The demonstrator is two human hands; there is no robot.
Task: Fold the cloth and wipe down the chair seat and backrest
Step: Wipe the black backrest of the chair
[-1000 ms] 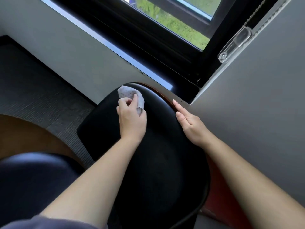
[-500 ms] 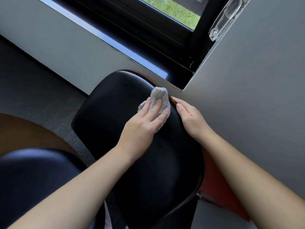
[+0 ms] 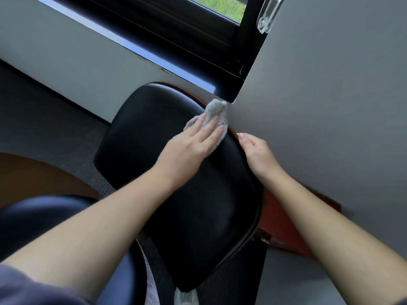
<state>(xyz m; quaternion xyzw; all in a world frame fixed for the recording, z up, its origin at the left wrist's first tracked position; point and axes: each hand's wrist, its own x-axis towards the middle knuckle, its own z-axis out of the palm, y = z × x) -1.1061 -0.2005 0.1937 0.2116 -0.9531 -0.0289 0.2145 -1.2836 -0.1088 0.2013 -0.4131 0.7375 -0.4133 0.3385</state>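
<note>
Since a second ago the cloth [image 3: 217, 115] has crossed the black chair pad [image 3: 198, 216] from its far-left corner to its far-right edge. The right hand [image 3: 256, 150], whose fingers were straight then, has curled them. Now the left hand [image 3: 189, 146] lies flat with fingers straight, pressing the bunched grey cloth onto the pad's far-right edge, close against the grey wall [image 3: 330, 106]. The right hand is just beside it, apart from the cloth, and grips the pad's right edge. The pad's long axis runs from its far end back toward us, so most of its surface lies nearer us than the cloth. We judge the next stroke pulls back along that length, led by the left hand.
</note>
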